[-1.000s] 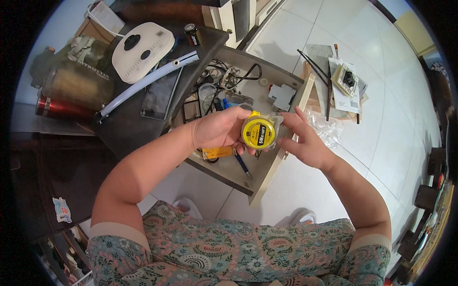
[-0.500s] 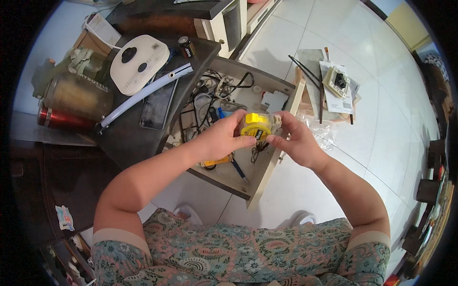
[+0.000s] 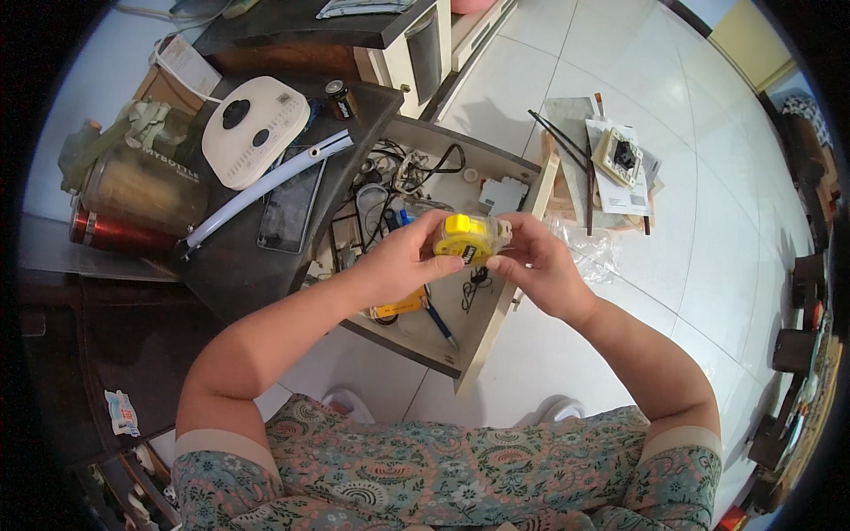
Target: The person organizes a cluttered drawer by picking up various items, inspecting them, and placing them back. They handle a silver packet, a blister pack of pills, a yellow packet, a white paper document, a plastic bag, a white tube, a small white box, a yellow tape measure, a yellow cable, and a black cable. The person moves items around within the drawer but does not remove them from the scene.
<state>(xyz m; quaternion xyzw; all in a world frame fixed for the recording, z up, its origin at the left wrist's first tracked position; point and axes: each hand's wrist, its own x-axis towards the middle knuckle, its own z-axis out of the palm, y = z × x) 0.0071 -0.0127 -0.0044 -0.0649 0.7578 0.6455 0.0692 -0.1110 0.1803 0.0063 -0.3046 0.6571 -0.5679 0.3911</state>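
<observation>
A yellow tape measure with a clear case is held between my two hands above an open drawer. My left hand grips its left side, thumb along the lower edge. On the right, my right hand pinches the end where a pale tip sticks out, its thumb near the bottom of the case. Whether any blade is pulled out, I cannot tell. Inside the drawer lie tangled black cables, a white block, a yellow item and a dark blue pen.
On the dark desktop at left are a white rounded device, a white tube, a phone, a battery and a large bottle. A socket plate rests on papers on the tiled floor, beside a plastic bag.
Both hands and the tape measure have shifted slightly left in view, and the whole scene has shifted a little too. The grip looks the same.
</observation>
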